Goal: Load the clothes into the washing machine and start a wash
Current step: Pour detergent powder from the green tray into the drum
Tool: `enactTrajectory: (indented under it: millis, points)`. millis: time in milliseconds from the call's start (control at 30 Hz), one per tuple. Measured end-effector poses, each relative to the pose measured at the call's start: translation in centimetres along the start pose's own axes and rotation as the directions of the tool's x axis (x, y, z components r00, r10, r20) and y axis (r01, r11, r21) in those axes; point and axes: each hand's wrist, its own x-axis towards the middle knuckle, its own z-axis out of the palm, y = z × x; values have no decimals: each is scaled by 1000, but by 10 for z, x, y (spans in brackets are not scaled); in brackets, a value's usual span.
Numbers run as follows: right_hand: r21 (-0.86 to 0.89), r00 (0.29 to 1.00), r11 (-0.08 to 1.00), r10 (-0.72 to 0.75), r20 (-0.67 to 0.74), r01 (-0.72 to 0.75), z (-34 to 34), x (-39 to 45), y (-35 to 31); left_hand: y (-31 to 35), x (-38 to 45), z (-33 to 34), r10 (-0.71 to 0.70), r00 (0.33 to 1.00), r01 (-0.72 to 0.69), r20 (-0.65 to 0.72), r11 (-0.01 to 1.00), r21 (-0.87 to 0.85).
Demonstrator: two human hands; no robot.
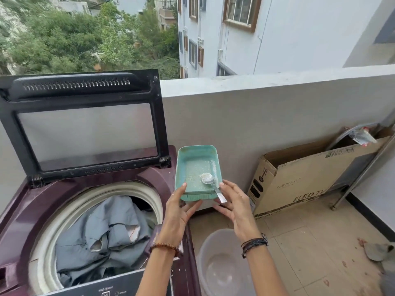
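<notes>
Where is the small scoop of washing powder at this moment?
In the head view, the scoop lies inside the green tub, at its near right corner, held by both hands just right of the open washing machine, above the clear bucket.

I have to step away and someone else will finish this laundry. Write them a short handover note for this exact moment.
Hands: left hand and right hand together hold the green detergent tub, to the right of the washing machine.
Things: a scoop with powder lies in the tub. Grey clothes are in the drum; the lid stands open. A clear plastic basin sits on the floor.
Done: clothes loaded.
Left: add detergent, shut the lid, start the wash.
</notes>
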Motion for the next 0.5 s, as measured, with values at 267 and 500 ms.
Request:
enactTrajectory:
  millis: [267,500]
  points:
    - [41,995,995,-90,46,88,-15,109,-78,30,84,84,125,989,-134,82,984,114]
    - [81,983,987,-149,103,141,-2,218,-159,91,170,172,306,952,-291,18,884,365]
